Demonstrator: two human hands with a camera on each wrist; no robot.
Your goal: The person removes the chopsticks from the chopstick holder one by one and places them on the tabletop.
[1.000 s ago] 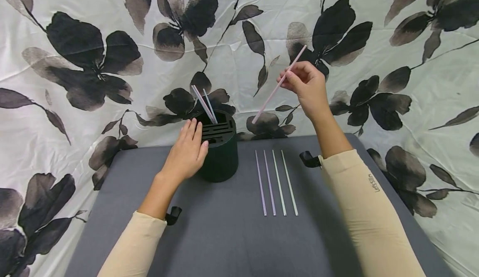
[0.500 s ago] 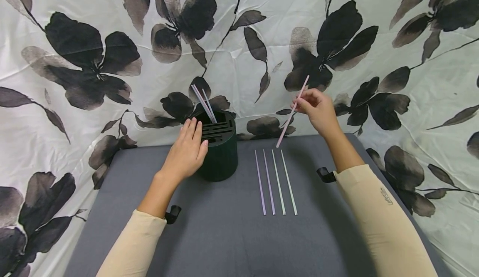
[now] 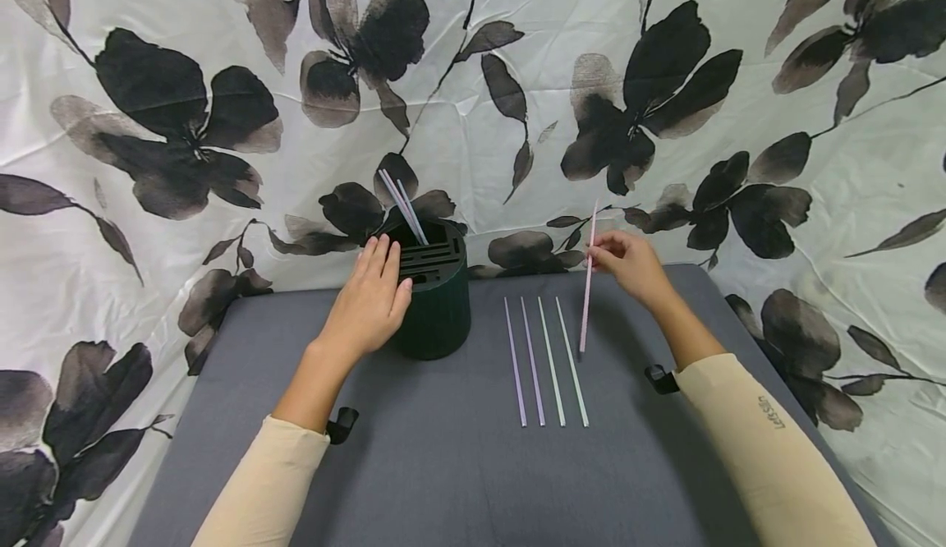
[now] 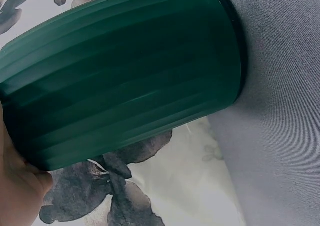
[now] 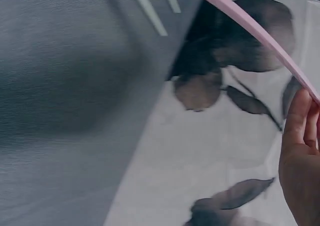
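Note:
My right hand (image 3: 628,264) pinches a pink chopstick (image 3: 587,301) near its upper part, holding it nearly upright. Its lower end is at or just above the grey table; contact cannot be told. The pink chopstick (image 5: 250,26) also crosses the right wrist view. Left of it lie two pale green chopsticks (image 3: 550,358) and two purple chopsticks (image 3: 515,358), side by side. My left hand (image 3: 365,301) rests on the rim of a dark green utensil holder (image 3: 436,325), fingers extended. Several pale chopsticks (image 3: 399,202) lean in the holder's rear opening.
The grey table (image 3: 443,481) ends at its back edge against a white cloth with dark flowers (image 3: 473,144). Slots (image 3: 432,259) run across the front of the holder's top. In the left wrist view the ribbed wall (image 4: 125,76) of the holder fills much of the frame.
My right hand has come down and to the right with the pink chopstick, which has turned from slanted to nearly upright beside the green ones. My left hand stays on the holder.

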